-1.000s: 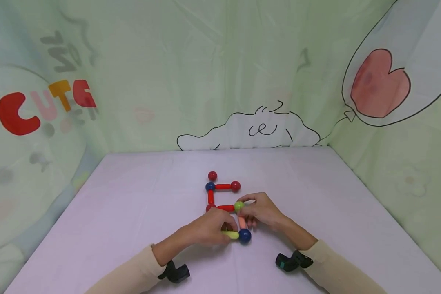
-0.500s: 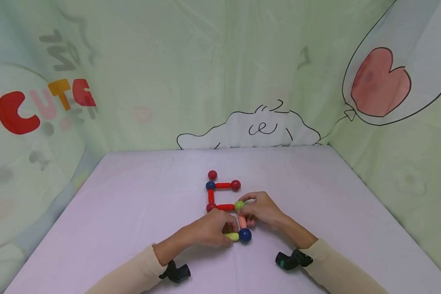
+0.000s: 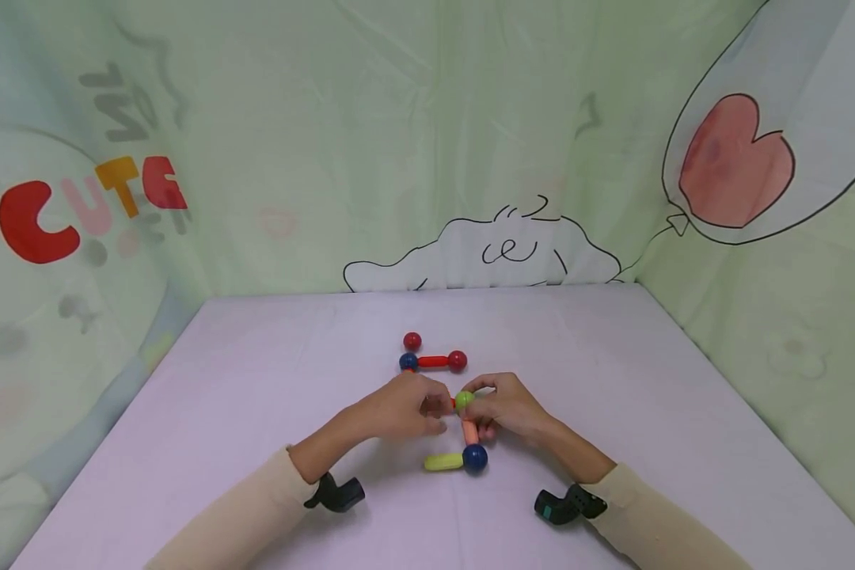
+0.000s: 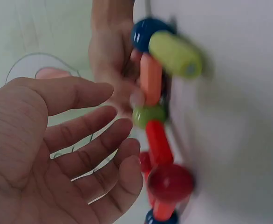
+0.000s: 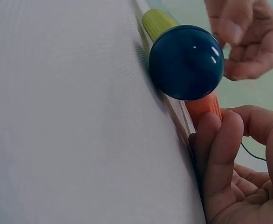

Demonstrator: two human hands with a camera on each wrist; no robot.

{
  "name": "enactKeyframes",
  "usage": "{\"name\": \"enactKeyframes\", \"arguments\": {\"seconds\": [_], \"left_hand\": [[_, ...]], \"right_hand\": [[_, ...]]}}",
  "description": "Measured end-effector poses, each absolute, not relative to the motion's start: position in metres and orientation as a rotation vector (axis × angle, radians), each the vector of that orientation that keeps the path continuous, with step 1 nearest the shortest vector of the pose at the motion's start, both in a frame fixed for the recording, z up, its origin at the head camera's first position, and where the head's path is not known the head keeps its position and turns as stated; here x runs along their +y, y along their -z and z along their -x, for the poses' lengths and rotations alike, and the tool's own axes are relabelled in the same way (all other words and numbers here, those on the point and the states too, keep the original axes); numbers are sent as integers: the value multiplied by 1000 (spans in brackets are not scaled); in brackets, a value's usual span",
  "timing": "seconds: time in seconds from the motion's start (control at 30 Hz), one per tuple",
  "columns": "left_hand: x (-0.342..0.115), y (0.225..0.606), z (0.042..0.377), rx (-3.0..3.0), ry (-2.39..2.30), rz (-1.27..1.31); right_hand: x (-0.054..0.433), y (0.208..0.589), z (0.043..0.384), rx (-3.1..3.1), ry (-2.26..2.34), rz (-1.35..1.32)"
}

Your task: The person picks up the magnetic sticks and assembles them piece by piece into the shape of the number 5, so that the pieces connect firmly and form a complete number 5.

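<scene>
My right hand (image 3: 507, 408) pinches the green ball (image 3: 464, 400) of a ball-and-rod magnetic toy. In the right wrist view its fingers lie against the orange rod (image 5: 203, 108). That rod runs to a blue ball (image 3: 474, 458), from which a yellow-green rod (image 3: 444, 461) points left, its other end bare. Just left of the green ball is my left hand (image 3: 404, 408), fingers loosely spread and holding nothing. It covers a red ball (image 4: 171, 183) and most of a red rod (image 4: 159, 142) in the head view; both show in the left wrist view.
Farther back, a second blue ball (image 3: 408, 362) joins a red rod (image 3: 433, 362) ending in a red ball (image 3: 457, 361). Another red ball (image 3: 412, 341) sits just behind it. White cloth covers the table (image 3: 292, 356); printed curtains (image 3: 292, 158) enclose the sides and back.
My left hand has let go of the yellow-green rod and moved away from me, over the red ball and rod. The right hand stays at the green ball.
</scene>
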State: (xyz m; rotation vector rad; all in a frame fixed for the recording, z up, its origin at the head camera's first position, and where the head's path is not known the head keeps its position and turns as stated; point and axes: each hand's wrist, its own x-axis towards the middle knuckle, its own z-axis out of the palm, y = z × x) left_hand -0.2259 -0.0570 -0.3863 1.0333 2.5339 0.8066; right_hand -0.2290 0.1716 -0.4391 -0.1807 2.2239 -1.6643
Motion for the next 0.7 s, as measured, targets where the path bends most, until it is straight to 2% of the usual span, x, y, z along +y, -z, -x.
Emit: {"name": "enactKeyframes", "arguments": {"seconds": [0.27, 0.7], "left_hand": [[-67, 376, 270, 2776, -802, -848], [-73, 397, 330, 2972, -705, -523]], "right_hand": [[170, 438, 228, 2233, 1648, 139], [169, 438, 227, 2226, 1653, 137]]}}
